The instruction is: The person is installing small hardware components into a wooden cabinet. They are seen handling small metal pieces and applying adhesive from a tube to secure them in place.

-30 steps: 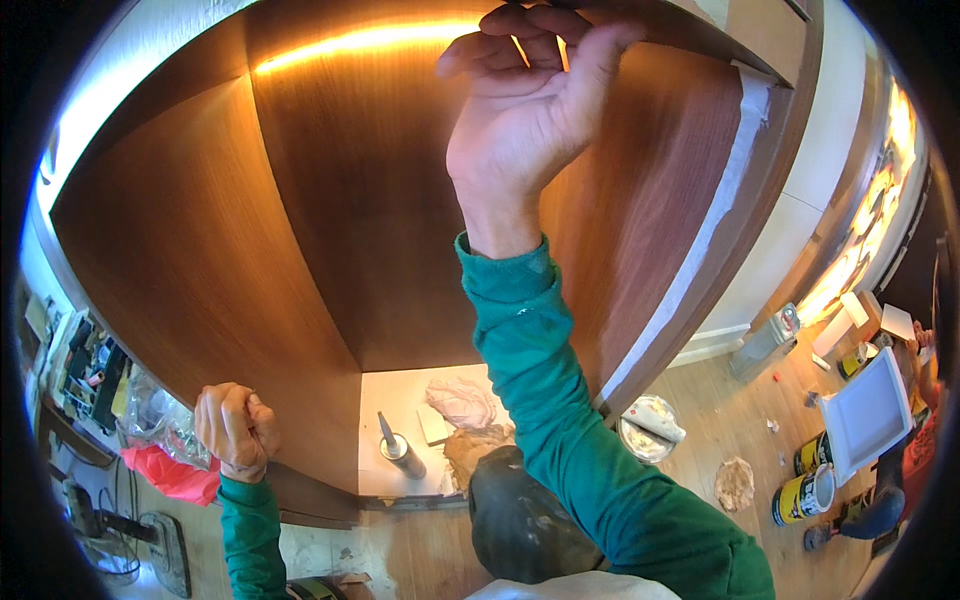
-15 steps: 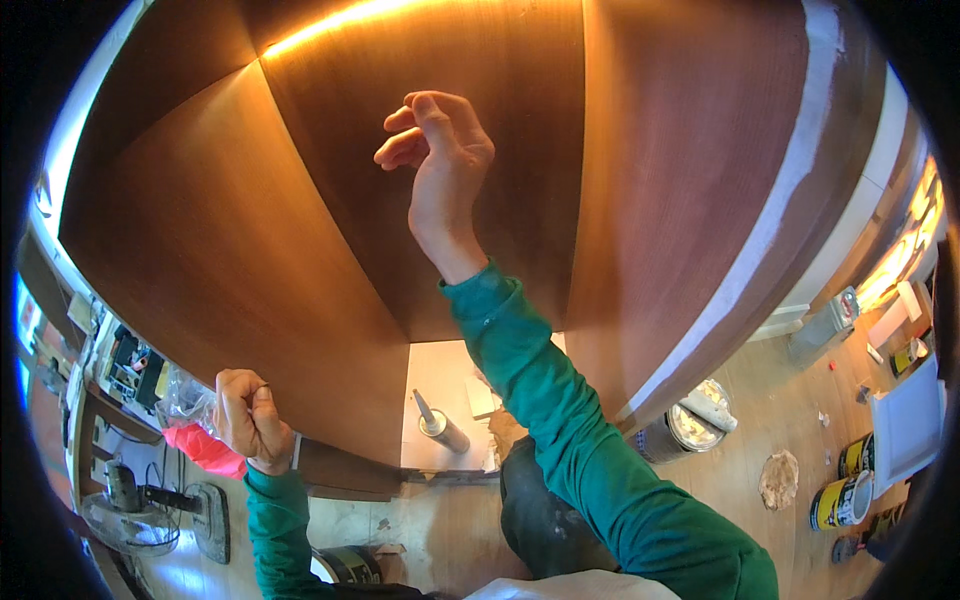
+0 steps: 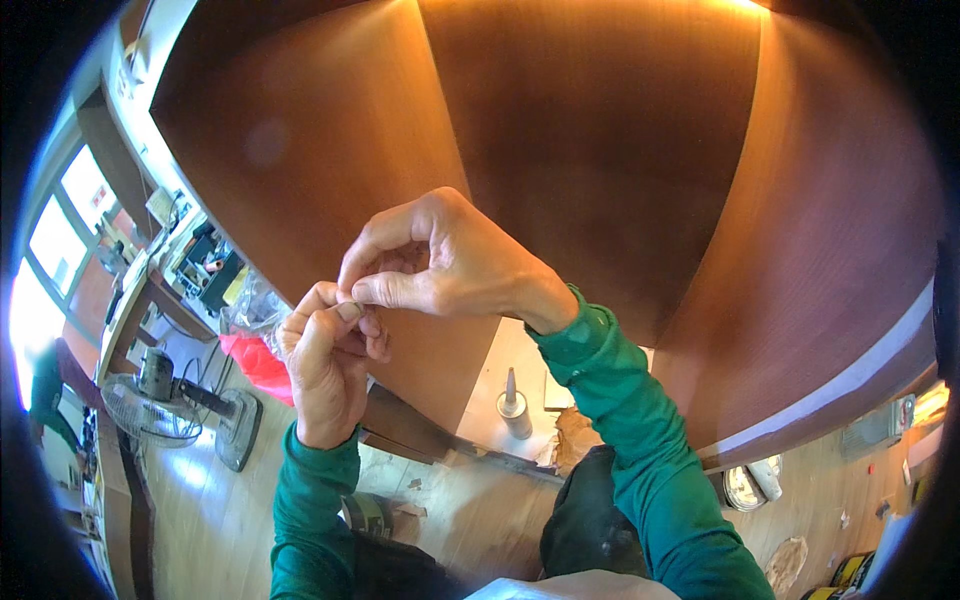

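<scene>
My left hand (image 3: 326, 375) and my right hand (image 3: 462, 262) meet fingertip to fingertip in front of a brown wood-veneer cabinet. Both are closed in a pinch, thumb against forefinger. Whatever sits between the fingertips is too small or hidden to make out. Behind them rise the cabinet's left panel (image 3: 330, 150), its darker back panel (image 3: 590, 140) and the right panel (image 3: 830, 220). A sealant tube with a pointed nozzle (image 3: 514, 414) stands upright on the pale cabinet floor, below my right forearm.
A standing fan (image 3: 165, 400) lies tipped on the floor at the left, beside a pink bag (image 3: 258, 366). Behind it is a cluttered workbench (image 3: 165, 270). A tub (image 3: 742, 490) stands at the lower right, and a dark bucket (image 3: 368, 515) is near my legs.
My right hand has come down and left from in front of the back panel to meet my left hand, which has risen slightly rightward. The view has shifted left.
</scene>
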`<state>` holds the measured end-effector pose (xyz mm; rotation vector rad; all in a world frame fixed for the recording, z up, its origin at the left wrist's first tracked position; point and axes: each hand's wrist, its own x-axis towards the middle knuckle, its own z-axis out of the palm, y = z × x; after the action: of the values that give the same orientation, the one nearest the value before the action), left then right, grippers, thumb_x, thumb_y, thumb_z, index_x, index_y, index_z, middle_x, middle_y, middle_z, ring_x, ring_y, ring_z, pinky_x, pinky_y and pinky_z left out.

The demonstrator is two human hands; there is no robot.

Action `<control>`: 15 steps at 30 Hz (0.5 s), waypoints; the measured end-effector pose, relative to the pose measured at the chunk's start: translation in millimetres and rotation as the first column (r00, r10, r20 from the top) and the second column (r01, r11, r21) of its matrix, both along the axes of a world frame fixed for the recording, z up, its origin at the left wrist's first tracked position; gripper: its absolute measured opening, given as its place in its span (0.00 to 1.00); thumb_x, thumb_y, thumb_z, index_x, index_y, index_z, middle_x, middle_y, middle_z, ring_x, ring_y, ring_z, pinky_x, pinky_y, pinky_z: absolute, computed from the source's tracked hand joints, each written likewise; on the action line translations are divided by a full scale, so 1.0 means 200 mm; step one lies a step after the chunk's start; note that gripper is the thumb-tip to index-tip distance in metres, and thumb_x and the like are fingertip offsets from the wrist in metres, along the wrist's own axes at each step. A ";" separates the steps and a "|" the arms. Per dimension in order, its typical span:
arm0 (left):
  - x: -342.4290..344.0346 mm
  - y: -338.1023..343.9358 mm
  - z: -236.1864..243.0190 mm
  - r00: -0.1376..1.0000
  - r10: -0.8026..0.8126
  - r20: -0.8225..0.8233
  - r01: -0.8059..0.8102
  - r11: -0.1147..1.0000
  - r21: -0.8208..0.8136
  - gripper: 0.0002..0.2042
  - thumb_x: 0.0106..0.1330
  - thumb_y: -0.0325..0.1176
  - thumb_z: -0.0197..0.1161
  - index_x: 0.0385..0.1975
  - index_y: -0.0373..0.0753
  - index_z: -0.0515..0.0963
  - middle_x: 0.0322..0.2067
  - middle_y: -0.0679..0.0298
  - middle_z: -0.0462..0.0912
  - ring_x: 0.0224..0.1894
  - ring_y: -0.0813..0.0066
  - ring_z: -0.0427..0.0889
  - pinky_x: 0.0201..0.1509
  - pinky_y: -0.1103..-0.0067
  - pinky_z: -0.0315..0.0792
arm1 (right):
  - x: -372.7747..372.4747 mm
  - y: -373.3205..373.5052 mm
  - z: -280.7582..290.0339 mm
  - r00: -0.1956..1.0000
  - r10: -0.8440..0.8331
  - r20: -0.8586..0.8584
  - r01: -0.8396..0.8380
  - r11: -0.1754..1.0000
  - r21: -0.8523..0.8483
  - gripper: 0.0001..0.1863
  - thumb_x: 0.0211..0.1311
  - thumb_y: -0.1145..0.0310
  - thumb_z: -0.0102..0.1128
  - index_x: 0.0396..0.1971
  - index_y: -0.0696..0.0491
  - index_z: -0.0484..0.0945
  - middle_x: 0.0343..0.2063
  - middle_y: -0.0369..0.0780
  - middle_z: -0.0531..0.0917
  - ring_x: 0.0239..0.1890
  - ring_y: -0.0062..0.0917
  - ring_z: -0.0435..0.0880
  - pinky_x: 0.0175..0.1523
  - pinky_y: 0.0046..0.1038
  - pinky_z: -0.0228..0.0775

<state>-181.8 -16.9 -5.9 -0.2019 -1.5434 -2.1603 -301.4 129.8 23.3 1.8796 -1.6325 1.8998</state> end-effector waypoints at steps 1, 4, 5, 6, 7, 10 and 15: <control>0.00 0.00 0.01 1.000 -0.009 -0.005 0.010 1.000 0.020 0.04 0.63 0.26 0.54 0.32 0.33 0.75 0.22 0.60 0.78 0.20 0.73 0.75 0.25 0.80 0.72 | 0.01 -0.01 0.00 1.000 0.004 -0.017 -0.003 1.000 0.007 0.07 0.55 0.71 0.67 0.33 0.56 0.86 0.26 0.41 0.86 0.30 0.23 0.85 0.36 0.25 0.76; 0.02 -0.02 0.03 1.000 -0.019 -0.016 0.019 1.000 0.016 0.05 0.64 0.25 0.53 0.31 0.31 0.76 0.22 0.60 0.78 0.20 0.74 0.76 0.25 0.80 0.72 | 0.04 0.01 0.03 0.998 -0.011 -0.067 0.014 0.999 0.041 0.07 0.53 0.75 0.67 0.33 0.55 0.86 0.29 0.40 0.85 0.31 0.23 0.85 0.35 0.23 0.75; 0.02 -0.02 0.04 1.000 -0.009 -0.019 0.009 1.000 0.011 0.05 0.64 0.25 0.53 0.31 0.31 0.76 0.22 0.60 0.79 0.20 0.74 0.76 0.25 0.80 0.72 | 0.07 0.03 0.05 0.994 -0.038 -0.101 0.044 0.997 0.063 0.07 0.53 0.78 0.66 0.34 0.56 0.86 0.30 0.39 0.85 0.32 0.21 0.84 0.36 0.21 0.75; 0.03 -0.02 0.04 1.000 -0.006 -0.022 0.006 1.000 0.007 0.05 0.64 0.25 0.53 0.31 0.31 0.76 0.22 0.60 0.79 0.20 0.74 0.76 0.25 0.81 0.72 | 0.09 0.03 0.05 0.988 -0.070 -0.136 0.082 0.993 0.084 0.08 0.53 0.81 0.65 0.34 0.56 0.86 0.31 0.37 0.85 0.33 0.19 0.84 0.37 0.18 0.75; 0.04 -0.04 0.03 1.000 -0.007 -0.013 0.007 1.000 0.002 0.05 0.64 0.25 0.54 0.32 0.31 0.76 0.23 0.60 0.79 0.20 0.75 0.77 0.25 0.81 0.71 | 0.09 0.00 0.03 0.986 -0.068 -0.150 0.070 0.998 0.007 0.09 0.53 0.82 0.67 0.34 0.55 0.86 0.31 0.36 0.85 0.31 0.18 0.83 0.33 0.19 0.74; 0.05 -0.07 0.04 1.000 -0.019 -0.017 0.019 1.000 0.009 0.05 0.65 0.25 0.55 0.32 0.31 0.76 0.23 0.60 0.80 0.21 0.76 0.77 0.26 0.82 0.71 | 0.11 -0.04 0.00 0.971 -0.134 -0.200 0.121 0.990 -0.080 0.09 0.52 0.81 0.69 0.34 0.55 0.86 0.30 0.37 0.85 0.29 0.18 0.83 0.31 0.19 0.73; 0.05 -0.11 0.02 0.996 -0.091 -0.012 0.089 0.991 -0.096 0.06 0.67 0.26 0.57 0.36 0.30 0.79 0.27 0.58 0.83 0.26 0.77 0.80 0.30 0.84 0.72 | 0.15 -0.04 -0.09 0.938 -0.269 -0.218 0.210 0.943 -0.260 0.08 0.54 0.83 0.68 0.35 0.58 0.86 0.31 0.41 0.85 0.28 0.21 0.83 0.31 0.21 0.76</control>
<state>-171.4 -38.1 -1.3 -0.3258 -1.6590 -2.1492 -271.6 121.8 5.0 1.6604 -1.4180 1.6023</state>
